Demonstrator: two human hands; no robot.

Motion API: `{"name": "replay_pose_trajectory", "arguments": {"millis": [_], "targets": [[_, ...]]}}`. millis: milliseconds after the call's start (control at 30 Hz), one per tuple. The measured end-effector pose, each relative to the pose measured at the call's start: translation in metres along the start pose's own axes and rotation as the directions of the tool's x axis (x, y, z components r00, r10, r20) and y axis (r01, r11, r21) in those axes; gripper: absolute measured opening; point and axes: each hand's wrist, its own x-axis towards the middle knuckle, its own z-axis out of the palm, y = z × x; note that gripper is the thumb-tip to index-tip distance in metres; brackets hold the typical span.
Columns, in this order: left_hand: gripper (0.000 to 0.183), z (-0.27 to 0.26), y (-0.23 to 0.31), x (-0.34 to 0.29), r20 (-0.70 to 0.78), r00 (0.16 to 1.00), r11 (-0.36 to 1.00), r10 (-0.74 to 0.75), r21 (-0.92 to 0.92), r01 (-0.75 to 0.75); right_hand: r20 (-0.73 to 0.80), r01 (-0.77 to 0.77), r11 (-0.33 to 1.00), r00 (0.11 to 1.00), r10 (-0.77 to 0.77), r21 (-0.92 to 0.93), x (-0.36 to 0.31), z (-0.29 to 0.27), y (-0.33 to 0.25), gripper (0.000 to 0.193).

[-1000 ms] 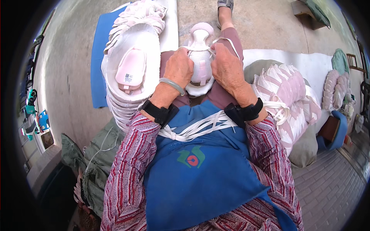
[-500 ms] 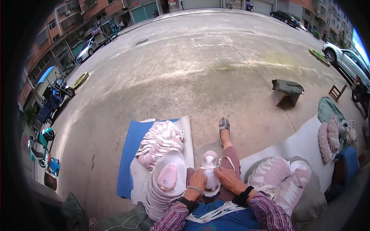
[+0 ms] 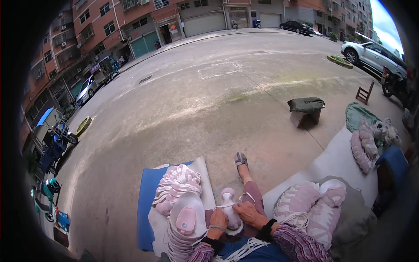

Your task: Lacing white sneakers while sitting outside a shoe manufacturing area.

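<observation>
We see both hands closed at the fingertips, apart, one on either side of a pink-and-white sneaker upper (image 3: 228, 206) at the person's lap. The left hand (image 3: 219, 218) and right hand (image 3: 246, 212) each pinch a white shoelace (image 3: 249, 196), which crosses the upper between them; a loose loop rises beyond the right fingers. Pale bangle on the left wrist, dark bands on both.

Nearer the body, we note a bundle of white laces (image 3: 242, 251) lying across a blue apron (image 3: 228, 248). Just left, nested pink-and-white uppers (image 3: 178, 245) stand in a stack, a pink insole shape (image 3: 186, 219) showing in the top one. Beyond it, an overlapping row of uppers (image 3: 176, 181) rests on a white sheet (image 3: 207, 174), with a blue sheet (image 3: 146, 198) underneath.

Right of the person, we find more uppers (image 3: 301, 201) heaped on a grey-green sack (image 3: 360, 222). Farther out on the concrete: a box (image 3: 300, 120) draped with dark green cloth (image 3: 305, 104), and, well away, parked cars.
</observation>
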Motion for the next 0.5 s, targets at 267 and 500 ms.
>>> {"name": "replay_pose_trajectory", "arguments": {"millis": [267,500], "targets": [[0.026,-0.016,0.006,0.018,0.013,0.993,0.993,0.117,-0.006,-0.117,-0.047,-0.086,0.996,0.995,0.087,0.021,-0.004,0.000,0.001,0.011],[0.024,0.011,-0.021,0.002,-0.218,0.949,0.953,0.228,-0.152,-0.264,-0.174,0.047,0.997,0.984,-0.035,0.065,0.020,-0.013,-0.029,0.013]]}}
